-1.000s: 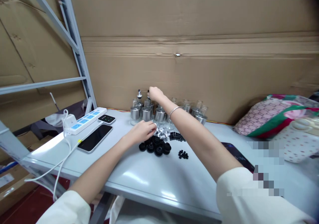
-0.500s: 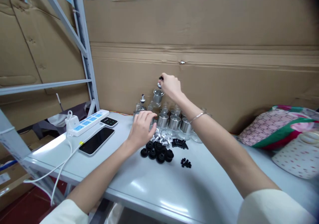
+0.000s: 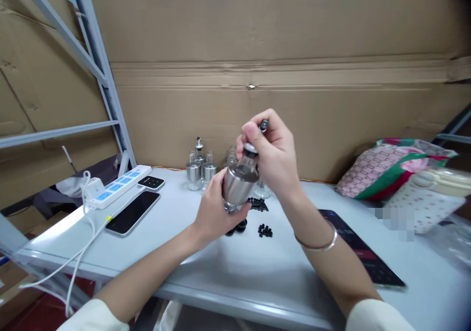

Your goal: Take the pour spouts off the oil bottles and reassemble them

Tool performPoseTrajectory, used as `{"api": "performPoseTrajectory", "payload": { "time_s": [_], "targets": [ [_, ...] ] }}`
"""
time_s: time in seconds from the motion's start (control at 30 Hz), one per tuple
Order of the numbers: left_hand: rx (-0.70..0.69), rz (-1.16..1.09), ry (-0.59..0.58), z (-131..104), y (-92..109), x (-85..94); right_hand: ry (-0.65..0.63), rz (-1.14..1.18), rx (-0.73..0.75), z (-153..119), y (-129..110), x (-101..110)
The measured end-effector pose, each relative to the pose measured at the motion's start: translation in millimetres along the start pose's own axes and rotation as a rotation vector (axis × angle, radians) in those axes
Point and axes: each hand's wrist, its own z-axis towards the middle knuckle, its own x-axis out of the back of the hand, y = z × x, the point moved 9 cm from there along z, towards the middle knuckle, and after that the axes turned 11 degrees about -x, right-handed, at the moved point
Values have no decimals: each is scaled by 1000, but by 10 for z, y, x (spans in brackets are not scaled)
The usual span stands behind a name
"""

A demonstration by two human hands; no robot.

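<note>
My left hand (image 3: 211,213) is wrapped around a glass bottle (image 3: 238,186) with a shiny metal sleeve, tilted above the table. At the bottle's neck, my right hand (image 3: 277,157) grips the pourer stopper (image 3: 250,149), which has a silver collar; its black tip (image 3: 264,125) pokes out between the fingers. The stopper sits at the mouth of the bottle. Behind my left hand stand similar metal-sleeved bottles (image 3: 193,172), one topped by a silver pourer (image 3: 199,143). Small black pieces (image 3: 265,230) lie below the bottle, and black rings (image 3: 241,225) are partly hidden by my left hand.
On the left lie a phone (image 3: 134,213), a small black-faced device (image 3: 151,183) and a white power strip (image 3: 119,186) with cables. A dark tablet-like screen (image 3: 362,247) lies beside my right forearm. Patterned bags (image 3: 390,169) sit at right. Cardboard (image 3: 294,37) walls the back.
The bottle has come from the back row toward me and is now in my left hand, which was open before. My right hand has moved nearer, still gripping the stopper. The view has shifted right.
</note>
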Motion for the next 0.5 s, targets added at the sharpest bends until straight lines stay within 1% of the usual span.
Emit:
{"api": "performPoseTrajectory", "payload": {
  "time_s": [0.03,0.1,0.17,0.23,0.27,0.33,0.43,0.5],
  "targets": [
    [84,-66,4,-50,-60,-42,-31,42,-45,-40,34,-85],
    [230,-171,17,-147,-180,-106,-75,50,-116,-94,96,-233],
    [298,-244,25,-196,-242,-133,-89,25,-163,-110,154,-317],
    [330,-314,5,-194,-254,-147,-90,36,-210,-91,220,-332],
    [355,-361,-24,-188,-253,-164,-92,61,-241,-72,260,-321],
    [433,-500,-120,-183,-241,-239,-105,134,-317,-31,349,-284],
    [541,-816,-310,-203,-155,-398,-138,282,-441,20,487,-230],
    [587,-1035,-409,-227,-82,-470,-177,402,-516,46,566,-234]
  ]
}}
